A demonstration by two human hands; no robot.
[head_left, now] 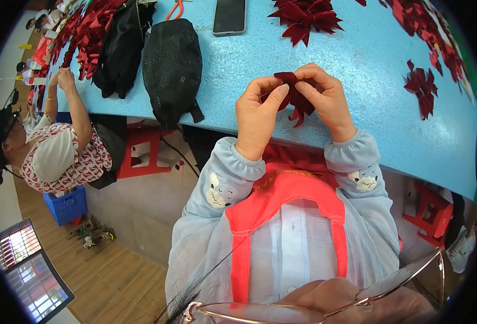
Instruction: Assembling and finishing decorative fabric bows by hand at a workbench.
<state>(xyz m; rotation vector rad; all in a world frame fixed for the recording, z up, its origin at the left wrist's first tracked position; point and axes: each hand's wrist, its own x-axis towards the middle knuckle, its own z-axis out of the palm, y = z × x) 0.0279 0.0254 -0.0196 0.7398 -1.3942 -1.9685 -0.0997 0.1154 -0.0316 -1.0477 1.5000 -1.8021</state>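
Just above the near edge of the blue table, a dark red velvet ribbon bow is pinched between my two hands. My left hand grips its left side, thumb pressed against the curled fingers. On the other side, my right hand holds the upper right loops between thumb and fingers. One pointed ribbon tail hangs down between the hands. My fingers cover part of the bow. Beyond the hands lies a larger dark red bow cluster, and another bow rests to the right.
A black mesh bag and black cloth bag lie left of my hands. A phone and orange-handled tool are farther back. Red bows heap at far left and far right. A co-worker sits at left.
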